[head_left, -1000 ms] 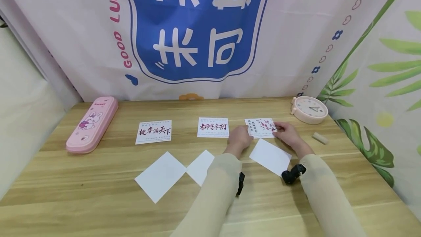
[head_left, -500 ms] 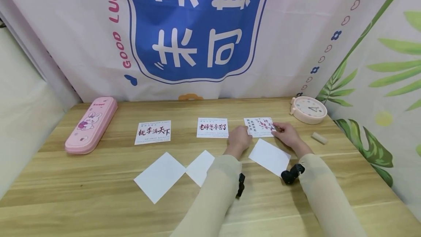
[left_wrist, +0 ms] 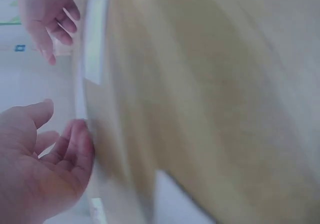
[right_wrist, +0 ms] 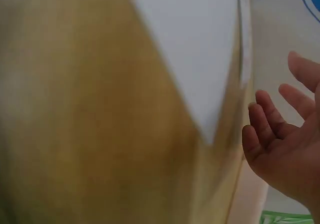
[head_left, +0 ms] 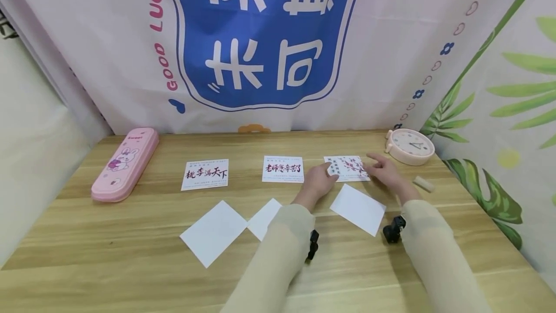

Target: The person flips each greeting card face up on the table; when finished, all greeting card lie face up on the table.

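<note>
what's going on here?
A person's left hand and right hand are at opposite ends of the rightmost printed card, which lies flat on the wooden table. Two more printed cards lie left of it; three blank white cards lie nearer, skewed.

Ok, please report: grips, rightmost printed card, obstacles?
Left grip open at left of printed card; right grip open at its right. Card flat. White card near, not blocking.
</note>
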Motion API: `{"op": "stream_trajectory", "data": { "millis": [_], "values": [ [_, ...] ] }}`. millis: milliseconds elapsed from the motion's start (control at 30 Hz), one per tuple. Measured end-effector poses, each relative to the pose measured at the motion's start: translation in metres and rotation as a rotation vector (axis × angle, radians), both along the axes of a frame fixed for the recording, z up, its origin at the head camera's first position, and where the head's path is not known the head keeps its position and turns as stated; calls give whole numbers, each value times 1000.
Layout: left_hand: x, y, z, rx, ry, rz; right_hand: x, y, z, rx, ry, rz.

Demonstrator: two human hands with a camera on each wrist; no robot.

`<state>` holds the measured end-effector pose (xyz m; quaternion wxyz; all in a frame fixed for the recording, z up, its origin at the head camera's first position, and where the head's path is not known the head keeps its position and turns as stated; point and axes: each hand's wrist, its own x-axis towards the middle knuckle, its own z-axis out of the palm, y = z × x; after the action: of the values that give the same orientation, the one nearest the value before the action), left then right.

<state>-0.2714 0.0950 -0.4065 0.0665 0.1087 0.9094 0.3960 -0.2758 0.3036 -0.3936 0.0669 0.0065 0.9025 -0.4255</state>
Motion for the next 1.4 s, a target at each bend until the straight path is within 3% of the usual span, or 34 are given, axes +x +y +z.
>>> {"op": "stream_trajectory", "data": {
  "millis": [133, 367, 500, 667, 900, 1167, 1400],
  "values": [
    [3, -2, 14, 142, 14, 5, 3, -3, 16, -37, 37, 38],
    [13, -24, 52, 406, 37, 11, 12, -17, 41, -132, 118, 55],
    [20, -44, 65, 458, 81, 3, 23, -33, 46, -202, 142, 87],
    [34, -71, 76, 422, 124, -43, 33, -58, 44, -301, 181, 134],
    [56, -109, 83, 413, 190, -50, 39, -102, 44, -370, 228, 211],
    [78, -147, 76, 410, 198, -38, 45, -143, 41, -407, 234, 305],
    [97, -186, 62, 361, 205, 56, 49, -173, 36, -446, 244, 353]
  ]
}}
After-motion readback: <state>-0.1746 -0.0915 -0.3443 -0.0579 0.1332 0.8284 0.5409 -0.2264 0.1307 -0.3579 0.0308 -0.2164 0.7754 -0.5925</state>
